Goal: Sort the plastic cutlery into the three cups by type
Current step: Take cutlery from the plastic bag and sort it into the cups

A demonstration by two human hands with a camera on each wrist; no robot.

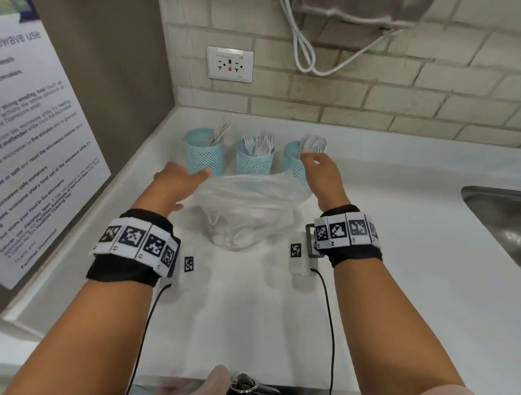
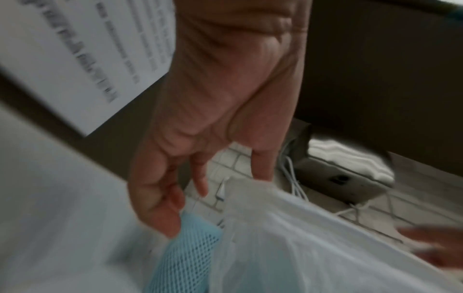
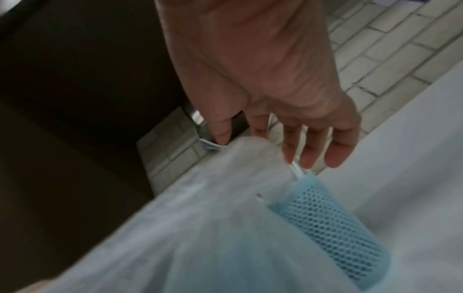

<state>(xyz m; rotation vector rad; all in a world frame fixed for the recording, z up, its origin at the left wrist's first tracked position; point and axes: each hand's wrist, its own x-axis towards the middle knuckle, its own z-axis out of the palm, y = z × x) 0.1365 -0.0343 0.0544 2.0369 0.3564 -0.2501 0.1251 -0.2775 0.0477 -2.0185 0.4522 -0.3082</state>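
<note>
Two hands working over the bag:

- right hand (image 1: 322, 171) reaching over the right cup (image 3: 333, 224), fingers loosely spread, gripping nothing visible; fingertips (image 3: 308, 156) hovering just above the spoon bowls
- left hand (image 1: 176, 182) hovering beside the left cup (image 1: 204, 150), fingers relaxed and extended, holding nothing; thumb (image 2: 263, 158) lying near the bag rim, contact not determinable owing to blur
- plastic bag (image 1: 247, 203) lying on the white counter (image 1: 403, 251) just in front of the cups, translucent, showing pale cutlery (image 1: 237, 239) inside, type unclear
- left cup holding knives (image 1: 221, 133) leaning rightward
- middle cup (image 1: 255, 159) holding forks (image 1: 263, 141)
- right cup holding spoons (image 1: 312, 142)

Progress, judging by contents: sorting well underway, each cup already carrying one type; remainder waiting in the bag, count not readable through the plastic

Beyond: wall outlet (image 1: 230, 64), posted notice (image 1: 30, 140), sink edge (image 1: 502, 215)
</note>
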